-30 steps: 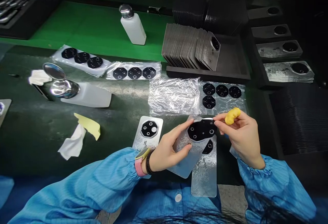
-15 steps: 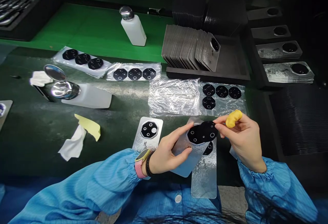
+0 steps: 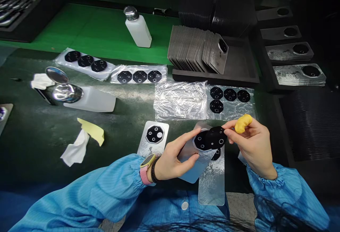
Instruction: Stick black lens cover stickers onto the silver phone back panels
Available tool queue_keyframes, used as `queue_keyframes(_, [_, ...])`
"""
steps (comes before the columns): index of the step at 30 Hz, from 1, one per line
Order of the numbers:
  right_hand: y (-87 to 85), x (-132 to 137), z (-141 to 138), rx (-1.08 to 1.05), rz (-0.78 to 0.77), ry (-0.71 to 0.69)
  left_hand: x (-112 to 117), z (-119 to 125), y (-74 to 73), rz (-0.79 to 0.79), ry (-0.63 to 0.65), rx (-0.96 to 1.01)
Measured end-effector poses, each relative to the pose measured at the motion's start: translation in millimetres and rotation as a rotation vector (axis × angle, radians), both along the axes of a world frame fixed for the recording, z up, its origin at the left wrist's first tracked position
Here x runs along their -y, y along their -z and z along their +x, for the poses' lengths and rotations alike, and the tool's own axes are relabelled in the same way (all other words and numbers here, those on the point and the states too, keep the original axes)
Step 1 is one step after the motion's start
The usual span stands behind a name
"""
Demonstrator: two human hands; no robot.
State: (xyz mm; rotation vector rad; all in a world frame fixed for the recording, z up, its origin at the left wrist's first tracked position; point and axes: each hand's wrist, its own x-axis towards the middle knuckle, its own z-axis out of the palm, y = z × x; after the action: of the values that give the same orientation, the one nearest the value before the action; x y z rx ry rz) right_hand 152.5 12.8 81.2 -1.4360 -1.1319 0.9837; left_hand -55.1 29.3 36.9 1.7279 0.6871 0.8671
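Observation:
My left hand (image 3: 179, 154) grips a silvery phone back panel (image 3: 195, 170) by its edges, tilted above the bench. Near the panel's top is a black octagonal area with small round holes. Pinched between my right thumb and forefinger is a black camera-lens sticker (image 3: 215, 138), which overlaps the right part of that octagon; whether they touch I cannot tell. A yellow finger cot covers one finger of my right hand (image 3: 251, 143). Two more panels lie on the bench, one panel (image 3: 211, 186) partly beneath the held one and another panel (image 3: 152, 136) behind my left hand.
Plastic sheets (image 3: 180, 101) with black octagonal stickers (image 3: 230, 94) lie beyond my hands. Behind them a black tray (image 3: 241, 55) holds a row of panels. A white bottle (image 3: 138, 30) stands on the green mat; an open-lidded bottle (image 3: 90, 99) and paper scraps (image 3: 91, 131) are at left.
My right hand has shifted slightly right and down with the black sticker, baring a little more of the octagon. My left hand and the panel stay nearly still.

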Motion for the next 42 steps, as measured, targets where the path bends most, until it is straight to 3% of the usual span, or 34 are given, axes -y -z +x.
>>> queue_keyframes(20, [2.4,-2.2,-0.1,-0.015,0.005,0.019,-1.7,-1.9,4.3,-0.098,0.023,0.032])
queue_keyframes(31, [4.7,-1.8,-5.1,0.064,-0.014,-0.035,-5.4,2.5,-0.4,-0.285,0.022,-0.050])
queue_keyframes(42, [5.8,-2.6,-8.0,0.095,-0.061,-0.087,-5.4,4.0,0.1,-0.314,0.015,-0.017])
